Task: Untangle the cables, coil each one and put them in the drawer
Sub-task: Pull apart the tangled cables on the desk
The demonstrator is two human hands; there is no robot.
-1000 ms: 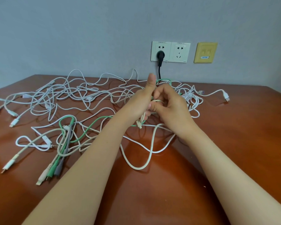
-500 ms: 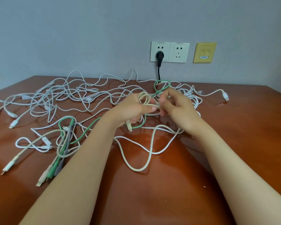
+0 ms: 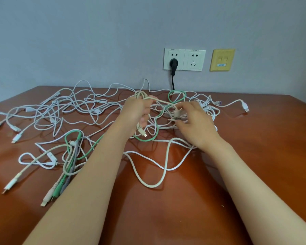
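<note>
Cream cable (image 3: 159, 100) sits centre frame, stretched between both hands above the tangle. Left hand (image 3: 137, 112) has its fingers (image 3: 144, 119) curled round a small bunch of cream loops, one plug end dangling just below. Right hand (image 3: 193, 124) pinches a cream strand near a connector – exact contact hard to read. A green cable (image 3: 145, 139) loops under the hands and runs to lower left; white cables (image 3: 74, 106) sprawl across the upper left of the desk (image 3: 254, 156).

Handling, my guess: light, limp, a bit springy, so the loops will slip open unless kept gripped. Plugs snag on crossings – better to hold near a plug end and feed it through than to yank mid-length.

Room: bare desk at lower centre and right of frame suits laying out a coil. The far desk edge meets the wall, where a black plug (image 3: 173, 63) sits in the socket (image 3: 184, 59). Drawer not in view.
</note>
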